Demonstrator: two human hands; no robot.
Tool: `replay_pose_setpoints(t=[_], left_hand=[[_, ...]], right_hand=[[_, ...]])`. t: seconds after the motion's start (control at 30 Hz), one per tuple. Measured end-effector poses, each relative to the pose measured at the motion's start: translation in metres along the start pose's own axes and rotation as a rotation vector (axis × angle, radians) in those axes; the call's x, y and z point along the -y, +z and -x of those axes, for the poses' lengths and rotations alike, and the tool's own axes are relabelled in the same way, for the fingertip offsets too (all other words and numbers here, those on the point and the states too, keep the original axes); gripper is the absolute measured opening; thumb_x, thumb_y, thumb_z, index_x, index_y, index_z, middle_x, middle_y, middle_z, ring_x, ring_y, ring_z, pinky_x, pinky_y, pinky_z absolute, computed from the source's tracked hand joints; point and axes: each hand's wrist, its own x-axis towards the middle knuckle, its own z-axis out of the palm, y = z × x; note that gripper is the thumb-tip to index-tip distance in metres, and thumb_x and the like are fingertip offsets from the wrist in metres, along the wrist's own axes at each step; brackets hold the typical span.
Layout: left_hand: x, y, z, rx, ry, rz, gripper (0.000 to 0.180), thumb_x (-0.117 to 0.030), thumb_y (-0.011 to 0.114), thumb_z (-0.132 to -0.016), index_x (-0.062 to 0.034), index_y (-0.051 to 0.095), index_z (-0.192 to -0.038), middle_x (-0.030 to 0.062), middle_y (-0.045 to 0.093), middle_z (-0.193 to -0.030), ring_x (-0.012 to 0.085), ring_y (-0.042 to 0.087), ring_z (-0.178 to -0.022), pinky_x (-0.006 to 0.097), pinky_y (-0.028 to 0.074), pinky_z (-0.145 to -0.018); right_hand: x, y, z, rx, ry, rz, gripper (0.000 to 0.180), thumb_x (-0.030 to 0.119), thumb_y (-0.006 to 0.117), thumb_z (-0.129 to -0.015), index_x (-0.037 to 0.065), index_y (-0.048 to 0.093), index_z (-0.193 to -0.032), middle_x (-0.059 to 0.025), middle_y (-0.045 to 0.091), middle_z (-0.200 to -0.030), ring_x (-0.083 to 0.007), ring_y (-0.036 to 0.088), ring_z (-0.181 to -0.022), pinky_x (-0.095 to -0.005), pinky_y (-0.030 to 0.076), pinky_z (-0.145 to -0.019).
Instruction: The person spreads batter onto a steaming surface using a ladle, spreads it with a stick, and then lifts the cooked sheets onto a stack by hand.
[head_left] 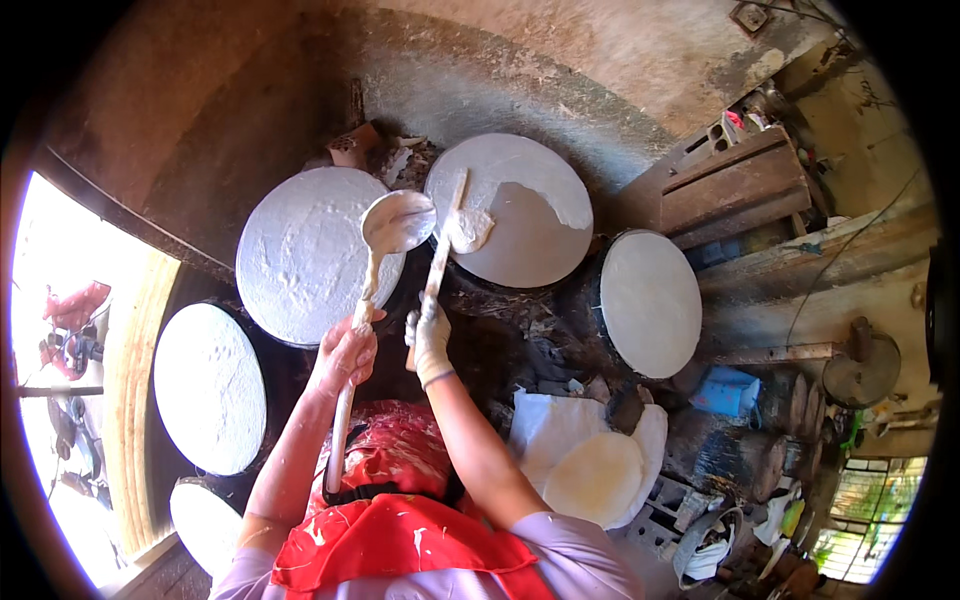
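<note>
Stained wall (480, 50), bright barred window (868, 512)

No readable text, labels, numbers or signs

left fingers (347, 357) grip a ladle (398, 222); gloved right fingers (428, 312) hold a stick (439, 265) near white discs (312, 262).

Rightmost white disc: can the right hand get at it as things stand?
Probably yes: nothing seems to stand between the gloved right hand and the rightmost white disc, though that hand is holding a wooden stick.
</note>
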Motion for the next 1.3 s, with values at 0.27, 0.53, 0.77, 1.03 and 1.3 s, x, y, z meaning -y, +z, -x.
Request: replay_pose_setpoints(t=[0.27,0.53,0.77,1.03,1.3], left_hand=[[0.012,-0.011,-0.009,0.049,-0.02,0.019,0.041,-0.032,0.048,-0.093,-0.001,0.048,-0.119,-0.0022,0.038,-0.059,0.0043,0.033,-0.038,0.017,0.03,-0.035],[0.022,0.004,-0.025,0.074,0.085,-0.099,0.048,-0.035,0.05,-0.091,0.0035,0.046,-0.119,-0.0009,0.045,-0.065,0.0054,0.042,-0.046,0.018,0.037,-0.043],[0.014,0.047,-0.028,0.077,0.178,-0.21,0.052,-0.037,0.051,-0.09,0.0063,0.046,-0.118,0.0013,0.05,-0.068,0.0073,0.046,-0.052,0.02,0.039,-0.046],[0.025,0.1,-0.03,0.081,0.204,-0.187,0.055,-0.036,0.052,-0.088,0.0076,0.044,-0.12,0.0046,0.053,-0.069,0.0092,0.047,-0.049,0.019,0.04,-0.045],[-0.006,0.162,0.005,0.108,0.407,0.037,0.065,-0.032,0.069,-0.076,0.0055,0.044,-0.124,0.0088,0.052,-0.059,0.0108,0.042,-0.034,0.02,0.036,-0.03]], right_hand=[[0.022,-0.106,0.076,0.045,0.097,-0.081,0.061,0.056,0.059,-0.079,0.003,0.051,-0.11,0.0013,0.049,-0.054,-0.0084,0.039,-0.037,-0.0227,0.032,-0.035],[0.073,-0.116,0.083,0.038,-0.094,0.262,0.05,0.05,0.054,-0.086,0.0,0.058,-0.093,-0.0023,0.053,-0.054,-0.0099,0.044,-0.035,-0.0231,0.034,-0.032],[0.076,-0.186,0.071,0.008,0.147,0.341,0.051,0.055,0.055,-0.083,0.004,0.059,-0.082,-0.0006,0.05,-0.049,-0.0087,0.041,-0.033,-0.0218,0.029,-0.03],[0.169,-0.274,0.041,-0.005,0.216,0.48,0.051,0.058,0.057,-0.079,0.008,0.06,-0.078,-0.0011,0.053,-0.049,-0.0104,0.043,-0.032,-0.0234,0.032,-0.03],[0.205,-0.279,0.029,0.177,0.065,0.624,0.043,0.046,0.052,-0.088,0.004,0.06,-0.085,-0.0046,0.056,-0.052,-0.0132,0.05,-0.035,-0.0259,0.039,-0.032]])
